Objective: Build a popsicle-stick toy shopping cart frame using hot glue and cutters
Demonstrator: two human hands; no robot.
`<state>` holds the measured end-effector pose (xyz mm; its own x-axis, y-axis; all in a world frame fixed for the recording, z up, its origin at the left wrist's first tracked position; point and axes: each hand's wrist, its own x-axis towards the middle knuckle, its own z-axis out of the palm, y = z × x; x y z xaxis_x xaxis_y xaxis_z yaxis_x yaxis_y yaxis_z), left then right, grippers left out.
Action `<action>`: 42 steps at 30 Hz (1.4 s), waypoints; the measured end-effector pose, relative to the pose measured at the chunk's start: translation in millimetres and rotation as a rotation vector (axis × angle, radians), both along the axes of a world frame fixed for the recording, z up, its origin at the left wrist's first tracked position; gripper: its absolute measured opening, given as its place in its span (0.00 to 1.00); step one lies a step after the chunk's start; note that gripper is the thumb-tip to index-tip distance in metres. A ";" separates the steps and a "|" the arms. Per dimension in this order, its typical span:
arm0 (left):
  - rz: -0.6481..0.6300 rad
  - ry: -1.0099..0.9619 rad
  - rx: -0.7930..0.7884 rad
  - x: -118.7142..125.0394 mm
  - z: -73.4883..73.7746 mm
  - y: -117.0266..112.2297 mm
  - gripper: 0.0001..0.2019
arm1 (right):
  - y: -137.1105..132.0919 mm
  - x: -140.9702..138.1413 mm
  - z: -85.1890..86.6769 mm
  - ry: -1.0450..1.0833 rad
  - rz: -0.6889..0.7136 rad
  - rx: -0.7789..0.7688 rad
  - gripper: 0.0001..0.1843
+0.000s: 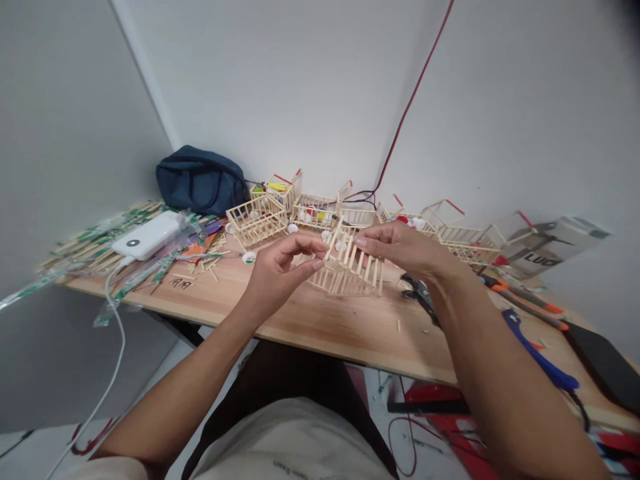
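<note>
Both hands meet over a small cage-like frame of thin wooden sticks (pixel 350 270) held just above the wooden table (pixel 320 320). My left hand (pixel 280 267) pinches the frame's left side between thumb and fingertips. My right hand (pixel 400 247) grips its upper right edge, fingers curled over the sticks. Part of the frame is hidden behind my fingers.
Several finished stick carts with white wheels (pixel 260 220) line the back of the table. A dark blue bag (pixel 200 181) sits in the corner, a white power bank (pixel 147 235) with cable and stick wrappers at left. Pliers (pixel 420 293), orange-handled tools (pixel 530 300) and a blue-handled tool (pixel 540 357) lie at right.
</note>
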<state>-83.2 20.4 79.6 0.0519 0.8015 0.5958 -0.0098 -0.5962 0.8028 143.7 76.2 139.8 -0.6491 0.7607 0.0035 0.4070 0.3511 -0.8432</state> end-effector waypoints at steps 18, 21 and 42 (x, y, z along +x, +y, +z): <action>0.029 -0.202 -0.003 10.7 -17.7 0.3 0.08 | 18.6 -2.9 -14.2 0.088 0.038 -0.176 0.18; 0.033 -0.195 0.064 10.6 -21.8 1.5 0.06 | 21.0 -4.2 -15.5 0.093 0.058 -0.195 0.17; 0.238 -0.317 0.004 26.5 -29.1 -3.4 0.04 | 11.4 -13.7 -11.3 0.059 -0.005 -0.064 0.22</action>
<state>-56.7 17.1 50.5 -0.3219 0.7668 0.5553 -0.1176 -0.6144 0.7802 130.0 87.6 128.6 -0.6457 0.7636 -0.0070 0.3577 0.2944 -0.8862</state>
